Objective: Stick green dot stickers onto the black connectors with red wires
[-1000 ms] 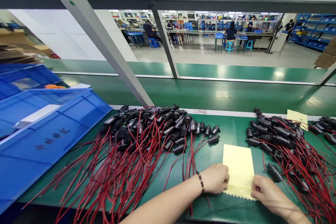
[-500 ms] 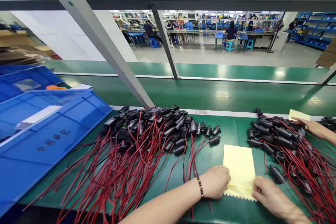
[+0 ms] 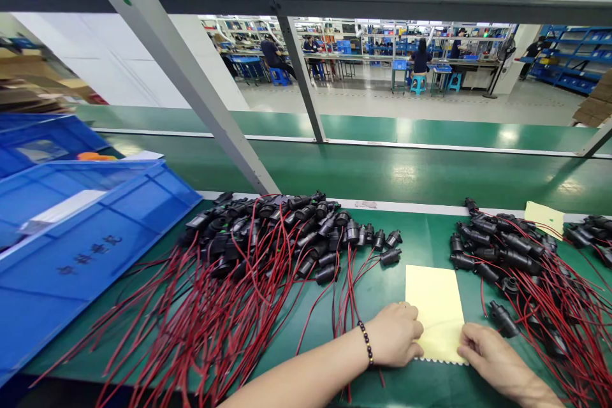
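Note:
A pale yellow paper sheet (image 3: 433, 299) with a scalloped lower edge lies on the green worktable (image 3: 425, 389) in front of me. My left hand (image 3: 396, 335), with a beaded bracelet at its wrist, has its fingers curled against the sheet's lower left edge. At the lower right corner, my right hand (image 3: 485, 350) pinches the sheet between thumb and fingers. To the left lies a large heap of black cylindrical connectors (image 3: 306, 236) with long red wires (image 3: 205, 319). A second such heap (image 3: 511, 255) is beside my right hand, one black connector (image 3: 503, 319) close to it.
Blue plastic bins (image 3: 95, 255) stand at the left. A slanted grey post (image 3: 191, 83) meets the table's back edge. Another yellow sheet (image 3: 545, 218) lies behind the right heap, near more connectors (image 3: 593, 229). Several people sit at distant benches.
Another person's hand has left the yellow sheet at the far right. My left hand has shifted slightly right along the sheet's lower edge, and the fold near that edge looks flatter.

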A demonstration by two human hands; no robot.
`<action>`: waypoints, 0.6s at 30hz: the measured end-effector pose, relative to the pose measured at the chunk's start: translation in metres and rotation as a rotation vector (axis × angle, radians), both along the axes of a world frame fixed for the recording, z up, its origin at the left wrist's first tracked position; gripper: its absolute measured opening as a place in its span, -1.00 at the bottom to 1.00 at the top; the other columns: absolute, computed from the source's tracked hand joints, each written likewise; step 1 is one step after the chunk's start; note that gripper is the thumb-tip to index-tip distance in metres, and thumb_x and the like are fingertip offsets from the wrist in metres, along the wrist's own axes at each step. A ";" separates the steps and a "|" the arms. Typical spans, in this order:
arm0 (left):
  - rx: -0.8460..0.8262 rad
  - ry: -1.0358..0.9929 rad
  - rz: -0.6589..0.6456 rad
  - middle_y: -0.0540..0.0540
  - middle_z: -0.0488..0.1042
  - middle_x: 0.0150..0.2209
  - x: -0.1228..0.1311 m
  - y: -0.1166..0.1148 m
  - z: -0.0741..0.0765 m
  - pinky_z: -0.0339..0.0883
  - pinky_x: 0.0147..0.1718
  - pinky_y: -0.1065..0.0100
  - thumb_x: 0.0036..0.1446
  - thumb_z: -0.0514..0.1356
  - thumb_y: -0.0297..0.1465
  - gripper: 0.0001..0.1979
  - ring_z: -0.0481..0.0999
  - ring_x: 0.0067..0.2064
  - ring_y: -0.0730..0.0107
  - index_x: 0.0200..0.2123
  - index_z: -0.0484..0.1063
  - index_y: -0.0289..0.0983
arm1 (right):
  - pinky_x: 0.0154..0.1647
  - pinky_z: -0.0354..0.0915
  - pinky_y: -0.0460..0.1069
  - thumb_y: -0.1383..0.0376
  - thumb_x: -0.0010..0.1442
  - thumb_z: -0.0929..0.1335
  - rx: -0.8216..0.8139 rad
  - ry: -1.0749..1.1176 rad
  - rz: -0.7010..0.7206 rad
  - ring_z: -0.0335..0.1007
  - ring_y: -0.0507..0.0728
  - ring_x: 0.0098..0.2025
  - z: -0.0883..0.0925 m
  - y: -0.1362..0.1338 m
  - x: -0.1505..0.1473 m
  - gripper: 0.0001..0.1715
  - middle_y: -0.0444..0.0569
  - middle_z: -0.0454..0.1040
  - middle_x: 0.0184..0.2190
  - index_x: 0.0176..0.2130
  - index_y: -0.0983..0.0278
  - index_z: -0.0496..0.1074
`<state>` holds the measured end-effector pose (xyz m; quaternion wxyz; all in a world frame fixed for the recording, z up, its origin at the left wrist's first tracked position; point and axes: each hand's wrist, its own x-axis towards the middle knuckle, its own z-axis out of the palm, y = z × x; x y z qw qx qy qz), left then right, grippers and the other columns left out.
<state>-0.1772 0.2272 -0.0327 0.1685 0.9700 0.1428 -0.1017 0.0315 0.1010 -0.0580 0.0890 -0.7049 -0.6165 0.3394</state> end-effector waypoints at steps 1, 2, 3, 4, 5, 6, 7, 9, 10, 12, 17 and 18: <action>0.006 0.004 0.010 -0.16 0.47 -0.27 0.001 -0.001 -0.001 0.38 -0.23 0.22 0.15 0.22 -0.20 -0.76 0.48 -0.16 0.11 -0.34 0.50 -0.28 | -0.35 0.11 -0.07 0.32 0.16 0.24 -0.004 -0.001 0.001 0.31 0.08 -0.36 -0.001 0.000 0.000 -0.83 -0.10 0.42 -0.44 -0.48 0.22 0.21; 0.012 0.007 0.015 -0.15 0.47 -0.27 0.002 -0.001 -0.002 0.38 -0.23 0.22 0.16 0.22 -0.21 -0.77 0.48 -0.17 0.11 -0.34 0.50 -0.27 | -0.34 0.11 -0.07 0.31 0.17 0.23 -0.006 -0.005 0.000 0.31 0.09 -0.36 -0.002 0.000 0.001 -0.83 -0.09 0.42 -0.44 -0.47 0.22 0.21; 0.018 0.010 0.019 -0.15 0.47 -0.27 0.003 -0.002 -0.003 0.37 -0.24 0.23 0.17 0.21 -0.23 -0.78 0.48 -0.17 0.12 -0.35 0.50 -0.27 | -0.34 0.10 -0.06 0.30 0.18 0.23 -0.006 -0.011 -0.004 0.31 0.09 -0.35 -0.003 0.001 0.001 -0.83 -0.09 0.43 -0.43 -0.47 0.22 0.21; 0.020 0.014 0.020 -0.16 0.47 -0.28 0.003 -0.003 -0.004 0.37 -0.26 0.23 0.17 0.21 -0.25 -0.79 0.48 -0.18 0.12 -0.36 0.50 -0.28 | -0.35 0.10 -0.06 0.30 0.18 0.22 -0.008 -0.017 -0.009 0.31 0.10 -0.36 -0.004 0.001 0.001 -0.82 -0.08 0.44 -0.43 -0.46 0.22 0.21; 0.019 0.018 0.021 -0.17 0.47 -0.28 0.004 -0.003 -0.004 0.36 -0.27 0.23 0.17 0.21 -0.26 -0.79 0.48 -0.19 0.11 -0.37 0.50 -0.29 | -0.35 0.09 -0.05 0.30 0.19 0.22 -0.009 -0.022 -0.015 0.32 0.10 -0.36 -0.005 0.001 0.000 -0.82 -0.07 0.44 -0.43 -0.46 0.22 0.21; 0.018 0.021 0.022 -0.17 0.47 -0.28 0.004 -0.003 -0.004 0.36 -0.27 0.23 0.16 0.21 -0.27 -0.80 0.48 -0.19 0.11 -0.37 0.50 -0.30 | -0.35 0.09 -0.05 0.31 0.19 0.21 -0.011 -0.026 -0.020 0.32 0.11 -0.36 -0.006 0.001 0.000 -0.82 -0.07 0.44 -0.43 -0.46 0.22 0.20; 0.018 0.024 0.023 -0.18 0.47 -0.28 0.004 -0.004 -0.004 0.36 -0.28 0.23 0.16 0.21 -0.28 -0.80 0.48 -0.19 0.10 -0.37 0.50 -0.30 | -0.36 0.08 -0.04 0.31 0.18 0.21 -0.012 -0.028 -0.023 0.31 0.11 -0.37 -0.007 0.002 0.000 -0.83 -0.07 0.44 -0.43 -0.46 0.22 0.20; 0.026 0.020 0.027 -0.19 0.47 -0.27 0.004 -0.004 -0.004 0.36 -0.29 0.23 0.15 0.22 -0.29 -0.81 0.48 -0.18 0.09 -0.36 0.50 -0.31 | -0.36 0.08 -0.04 0.32 0.18 0.21 -0.014 -0.028 -0.025 0.31 0.11 -0.38 -0.009 0.002 -0.001 -0.83 -0.06 0.44 -0.43 -0.47 0.22 0.19; 0.033 0.013 0.029 -0.19 0.47 -0.27 0.003 -0.005 -0.004 0.36 -0.29 0.23 0.15 0.22 -0.29 -0.82 0.48 -0.19 0.09 -0.36 0.50 -0.31 | -0.35 0.08 -0.04 0.32 0.17 0.21 -0.011 -0.031 -0.027 0.31 0.11 -0.37 -0.009 0.002 -0.001 -0.83 -0.06 0.45 -0.43 -0.47 0.22 0.19; 0.048 0.000 0.031 -0.19 0.47 -0.28 0.003 -0.005 -0.004 0.36 -0.30 0.23 0.14 0.22 -0.30 -0.82 0.48 -0.20 0.09 -0.36 0.49 -0.31 | -0.35 0.09 -0.04 0.33 0.17 0.21 -0.005 -0.036 -0.029 0.31 0.11 -0.37 -0.010 0.002 -0.001 -0.83 -0.05 0.45 -0.43 -0.47 0.22 0.19; 0.026 -0.019 0.033 -0.20 0.48 -0.28 0.002 -0.004 -0.005 0.36 -0.27 0.22 0.14 0.22 -0.29 -0.82 0.48 -0.20 0.12 -0.38 0.49 -0.30 | -0.36 0.10 -0.07 0.32 0.16 0.24 -0.020 -0.017 -0.020 0.32 0.09 -0.37 -0.009 0.001 0.002 -0.85 -0.08 0.44 -0.44 -0.46 0.23 0.23; 0.017 -0.021 0.033 -0.19 0.48 -0.28 0.001 -0.004 -0.005 0.36 -0.26 0.22 0.14 0.22 -0.29 -0.81 0.48 -0.20 0.12 -0.38 0.49 -0.30 | -0.36 0.10 -0.07 0.32 0.15 0.24 -0.023 -0.008 -0.020 0.32 0.08 -0.37 -0.008 0.001 0.002 -0.85 -0.09 0.44 -0.44 -0.46 0.22 0.23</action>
